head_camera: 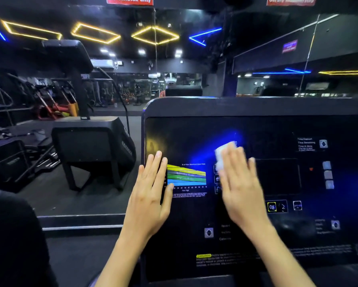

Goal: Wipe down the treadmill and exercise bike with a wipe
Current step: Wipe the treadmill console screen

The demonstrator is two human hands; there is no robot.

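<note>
We are pressing our right hand (pixel 242 183), fingers straight and together, flat on the wipe (pixel 223 155), which is showing past the fingertips on the console (pixel 256 125). Left of it, our left hand (pixel 151 191) is lying flat, fingers straight; a chart (pixel 186 175) is glowing between them.

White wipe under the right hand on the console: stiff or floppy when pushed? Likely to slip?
Probably floppy: the wipe looks thin and lies flat under the straight fingers of the right hand. Likely light, since flat pressure alone holds it. It may glide easily, as the console panel looks smooth and glossy.
</note>
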